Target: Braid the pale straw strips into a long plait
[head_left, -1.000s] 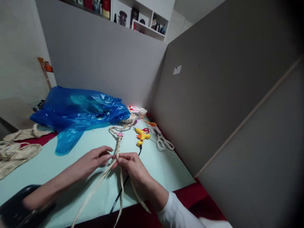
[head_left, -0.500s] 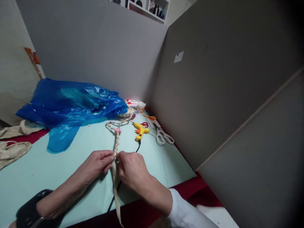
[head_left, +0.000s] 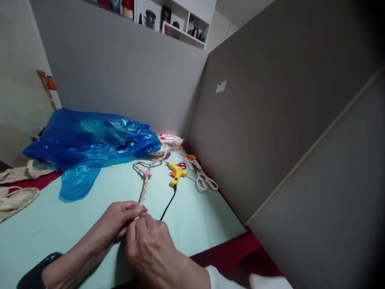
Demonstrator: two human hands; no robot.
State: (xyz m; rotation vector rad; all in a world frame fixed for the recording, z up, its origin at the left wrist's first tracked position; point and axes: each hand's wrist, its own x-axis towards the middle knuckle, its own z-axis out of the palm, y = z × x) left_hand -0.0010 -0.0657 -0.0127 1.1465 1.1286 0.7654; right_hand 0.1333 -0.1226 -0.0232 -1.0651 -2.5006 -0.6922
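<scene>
A thin braided straw-coloured cord runs down the table toward me, pinched near its top by a pink clip. My left hand grips the cord's lower end between thumb and fingers. Just below and to the right, my right hand is closed at the same end, touching the left fingertips. It covers the loose strands there. Past the clip, the cord loops back toward a round coil. A yellow glue gun lies right of the cord, its black cable running toward my right hand.
White-handled scissors and orange-handled scissors lie on the right, with a paper cup behind. A large blue plastic bag fills the back left. Braided straw bundles rest at the left edge. Grey partitions enclose the table.
My right hand has moved down and left, over the lower strands, which are now hidden. My left hand sits slightly lower. The camera view has tilted up a little.
</scene>
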